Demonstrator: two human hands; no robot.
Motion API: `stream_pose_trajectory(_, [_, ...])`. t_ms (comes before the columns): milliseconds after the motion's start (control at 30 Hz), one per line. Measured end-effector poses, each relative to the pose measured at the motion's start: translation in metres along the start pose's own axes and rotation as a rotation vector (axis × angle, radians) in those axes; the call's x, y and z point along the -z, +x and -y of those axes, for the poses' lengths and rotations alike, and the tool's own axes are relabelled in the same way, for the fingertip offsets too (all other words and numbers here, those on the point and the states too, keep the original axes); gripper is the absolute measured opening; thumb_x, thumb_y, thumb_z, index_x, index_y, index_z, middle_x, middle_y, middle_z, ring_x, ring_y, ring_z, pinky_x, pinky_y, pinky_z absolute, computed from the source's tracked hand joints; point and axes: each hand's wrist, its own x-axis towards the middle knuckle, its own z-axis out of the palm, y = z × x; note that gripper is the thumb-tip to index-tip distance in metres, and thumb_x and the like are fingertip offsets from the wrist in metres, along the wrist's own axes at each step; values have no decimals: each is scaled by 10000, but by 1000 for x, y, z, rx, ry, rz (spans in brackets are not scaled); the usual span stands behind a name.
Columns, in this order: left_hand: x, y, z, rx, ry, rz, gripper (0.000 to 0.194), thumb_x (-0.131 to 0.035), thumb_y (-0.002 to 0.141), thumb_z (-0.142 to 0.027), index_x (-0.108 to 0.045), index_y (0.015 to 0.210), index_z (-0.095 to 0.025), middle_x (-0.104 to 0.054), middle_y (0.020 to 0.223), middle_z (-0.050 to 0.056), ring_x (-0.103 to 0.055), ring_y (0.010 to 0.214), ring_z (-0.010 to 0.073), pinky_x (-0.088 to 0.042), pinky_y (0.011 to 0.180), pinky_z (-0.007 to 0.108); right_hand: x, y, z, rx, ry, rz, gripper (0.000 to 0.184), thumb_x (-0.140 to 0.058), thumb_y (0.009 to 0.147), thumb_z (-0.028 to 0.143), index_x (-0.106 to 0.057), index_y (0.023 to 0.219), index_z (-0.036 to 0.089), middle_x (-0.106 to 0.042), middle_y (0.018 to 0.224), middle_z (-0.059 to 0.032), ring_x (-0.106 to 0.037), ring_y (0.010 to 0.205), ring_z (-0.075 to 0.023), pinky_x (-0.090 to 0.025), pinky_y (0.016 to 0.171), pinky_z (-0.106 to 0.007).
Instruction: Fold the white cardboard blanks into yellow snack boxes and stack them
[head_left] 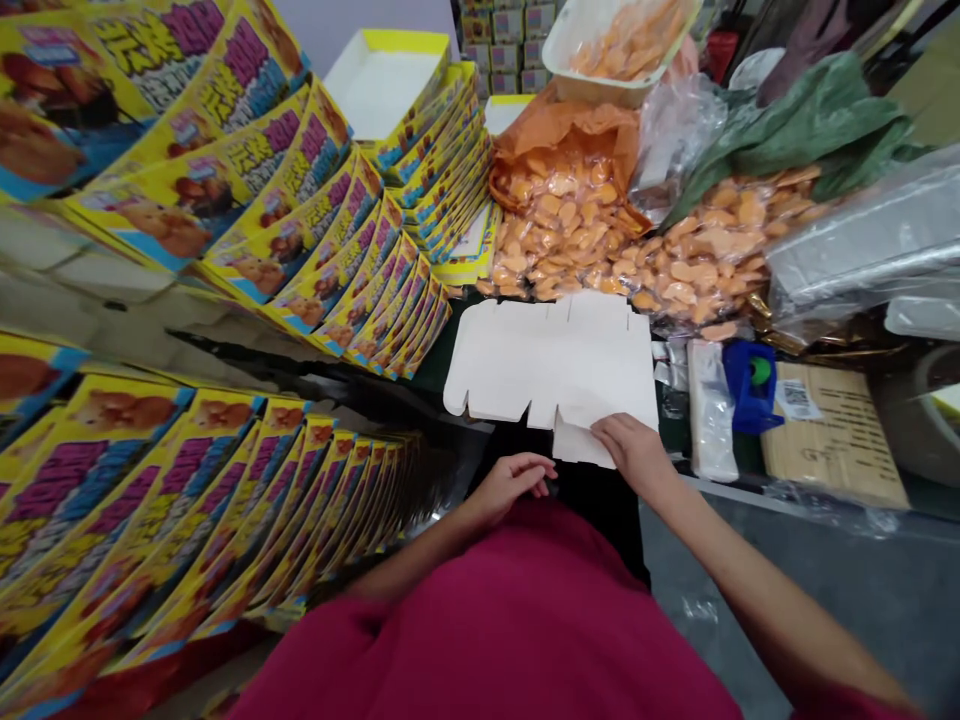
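A flat white cardboard box blank (555, 355) with slotted edges lies plain side up on the table in front of me. My right hand (634, 452) has its fingers bent over the near flap of the blank, gripping it at the lower right. Just left of that flap is my left hand (517, 482), its fingers loosely bent and apart, with nothing visible in them. Whether its fingertips touch the flap's edge I cannot tell.
Stacked yellow printed box trays (315, 230) rise at the left, with more stacks (187, 490) below. Behind the blank lie heaps of small wrapped orange pieces (562, 220) and a white tub (622, 85). At right are a blue tape dispenser (750, 385) and a brown cardboard pack (832, 435).
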Motion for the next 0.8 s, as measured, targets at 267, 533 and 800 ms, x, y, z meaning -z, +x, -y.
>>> stream_pose_trajectory(267, [-10,73,-7,-125,-118,-131,462,-842,585,-244,-690,1015,-175,-713,1030,93,-665,937,222,-502,874,374,56,22,1,-173,37,-157,248,-451,966,344,-617,847,203,-679,775,-40,-637,688,-167,-487,651,-275])
stream_pose_trajectory(533, [-34,113,-39,-283,-322,-284,452,-847,579,-290,-686,978,-152,-715,1064,96,-633,1066,269,-484,946,411,58,16,-6,64,167,84,252,-438,986,300,-633,863,197,-669,789,-47,-626,753,-164,-497,711,-298])
stream_pose_trajectory(800, [-39,108,-39,-249,-337,-317,388,-845,576,-239,-695,927,-173,-726,946,45,-661,989,229,-509,916,377,55,6,-1,-68,67,-156,203,-442,974,203,-643,989,179,-664,824,-61,-636,765,-164,-539,715,-295])
